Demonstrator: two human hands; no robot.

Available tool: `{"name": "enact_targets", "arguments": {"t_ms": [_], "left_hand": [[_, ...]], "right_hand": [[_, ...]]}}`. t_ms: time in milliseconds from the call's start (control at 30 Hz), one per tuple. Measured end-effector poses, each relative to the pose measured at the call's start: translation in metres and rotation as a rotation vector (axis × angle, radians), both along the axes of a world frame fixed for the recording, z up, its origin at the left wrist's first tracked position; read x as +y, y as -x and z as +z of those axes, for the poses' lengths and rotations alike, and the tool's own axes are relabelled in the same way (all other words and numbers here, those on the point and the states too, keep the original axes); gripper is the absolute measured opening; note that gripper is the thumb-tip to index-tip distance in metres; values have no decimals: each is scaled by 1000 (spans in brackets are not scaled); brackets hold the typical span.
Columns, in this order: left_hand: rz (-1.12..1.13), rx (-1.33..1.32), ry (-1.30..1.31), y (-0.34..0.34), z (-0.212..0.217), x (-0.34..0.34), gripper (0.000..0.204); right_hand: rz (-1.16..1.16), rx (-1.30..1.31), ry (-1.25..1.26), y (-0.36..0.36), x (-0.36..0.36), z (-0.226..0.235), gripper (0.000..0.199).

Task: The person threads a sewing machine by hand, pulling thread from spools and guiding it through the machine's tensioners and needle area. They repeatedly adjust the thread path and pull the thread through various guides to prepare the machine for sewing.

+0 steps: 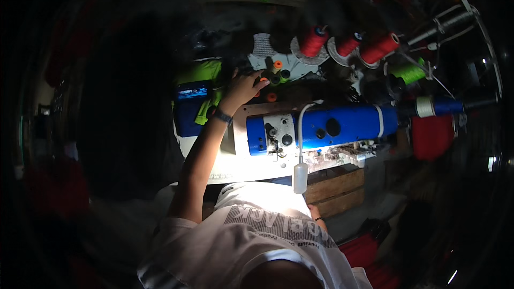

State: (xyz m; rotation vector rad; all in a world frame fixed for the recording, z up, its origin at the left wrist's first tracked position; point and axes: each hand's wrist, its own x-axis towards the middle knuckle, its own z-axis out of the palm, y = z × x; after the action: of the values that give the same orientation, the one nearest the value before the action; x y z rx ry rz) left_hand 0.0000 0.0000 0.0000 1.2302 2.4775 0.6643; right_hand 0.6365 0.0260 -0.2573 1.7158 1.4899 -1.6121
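My left hand (245,90) reaches over the far side of the sewing table, palm down with its fingers apart. Its fingertips are at a cluster of small thread spools, among them an orange spool (277,65) and a dark green spool (285,75). Another orange spool (271,97) lies just right of the hand. In front of the cluster is a blue and white sewing machine (342,123). My right hand (312,212) is low beside my body, near a wooden drawer (337,190); its fingers are mostly hidden.
Red thread cones (314,42) stand on round holders at the back right, with a green cone (411,74) nearby. A lamp (300,176) on a bent neck hangs before the machine. Green cloth (201,72) and a lit screen (191,92) lie at the left.
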Motion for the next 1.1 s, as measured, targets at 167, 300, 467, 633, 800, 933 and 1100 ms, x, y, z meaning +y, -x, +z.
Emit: {"name": "enact_targets", "arguments": {"t_ms": [167,300,467,633,800,933,1100], "left_hand": [[286,132,-625,-69,-11,-91,33],[427,25,-405,-123,-87,-229,30],[526,45,-21,-222,-120,-314,41],[717,32,6,-222,-158,-313,48],[737,134,42,-206,-180,-287,47],[799,198,155,-206,-192,-279,46],[913,229,72,-225,-180,-275,47]], "right_hand": [[428,-326,-175,-6,16,-5,34],[691,-460,98,32,-23,-41,57],[675,-464,205,6,-28,-41,56],[475,-393,242,-17,-17,-28,55],[294,-312,236,-26,5,-13,54],[199,-266,216,-21,23,-4,53],[121,-244,219,-24,33,-4,52]]}}
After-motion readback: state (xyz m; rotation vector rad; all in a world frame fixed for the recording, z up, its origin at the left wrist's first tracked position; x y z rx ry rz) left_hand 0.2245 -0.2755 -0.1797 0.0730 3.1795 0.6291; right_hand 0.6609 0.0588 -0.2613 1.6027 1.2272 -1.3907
